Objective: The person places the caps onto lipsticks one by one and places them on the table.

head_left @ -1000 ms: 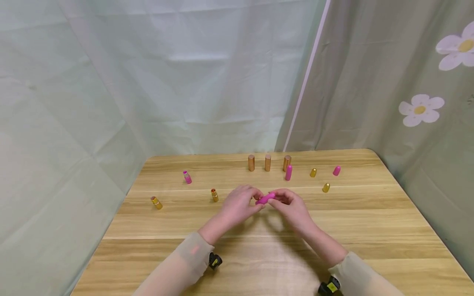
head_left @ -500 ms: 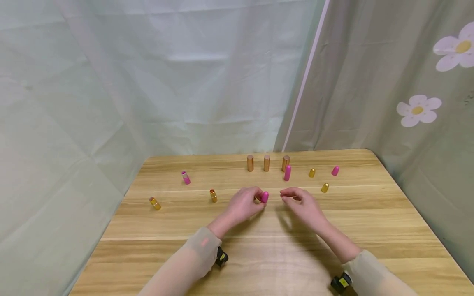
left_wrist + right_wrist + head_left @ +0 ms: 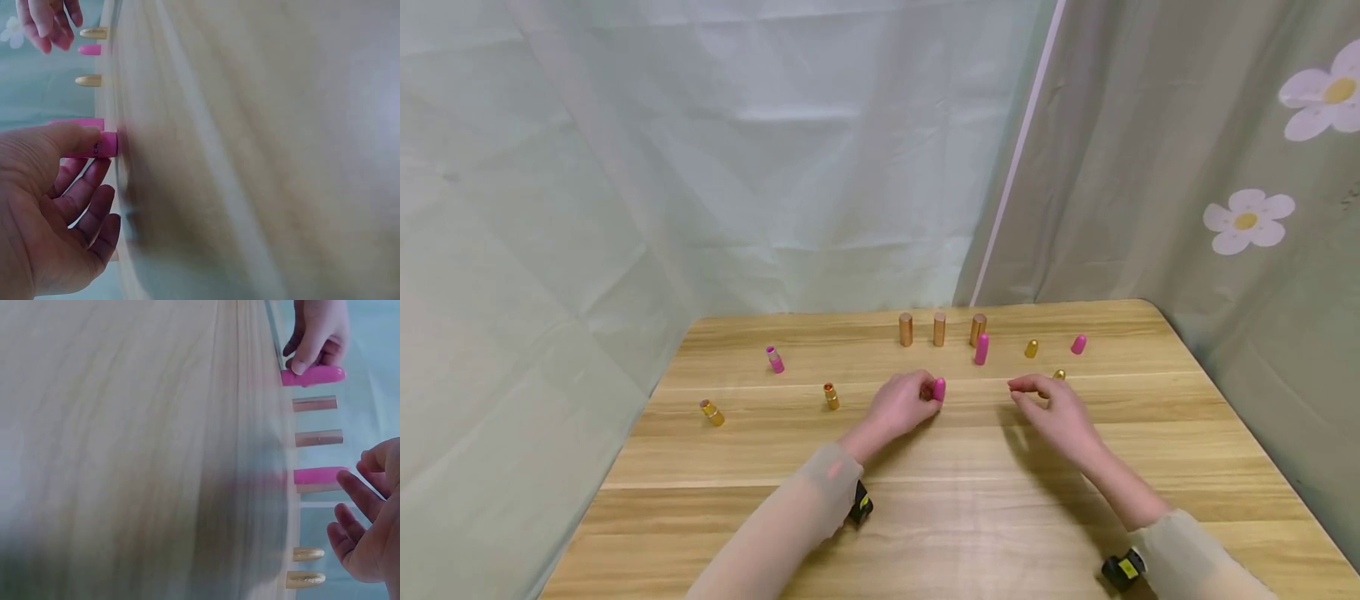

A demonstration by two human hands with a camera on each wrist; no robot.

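Head view: the left hand (image 3: pixel 904 403) pinches the pink tube (image 3: pixel 939 389), which stands upright; half a second ago it leaned slightly and sat nearer the wearer. The right hand (image 3: pixel 1060 417) holds nothing, fingers loosely bent, and has shifted right, away from the tube; one second ago both hands held it. The near gold cap (image 3: pixel 1060 374) is now partly covered by the right hand. Wood of the table (image 3: pixel 977 500) extends between the hands and toward the wearer. The far edge runs behind three copper tubes (image 3: pixel 939 330); the second pink tube (image 3: pixel 982 349) stands before the rightmost.

Left wrist view: the base of the gripped tube shows past the thumb; contact with the table cannot be determined.

Right wrist view: the right hand's fingers are relaxed; the left hand grips the pink tube, well apart
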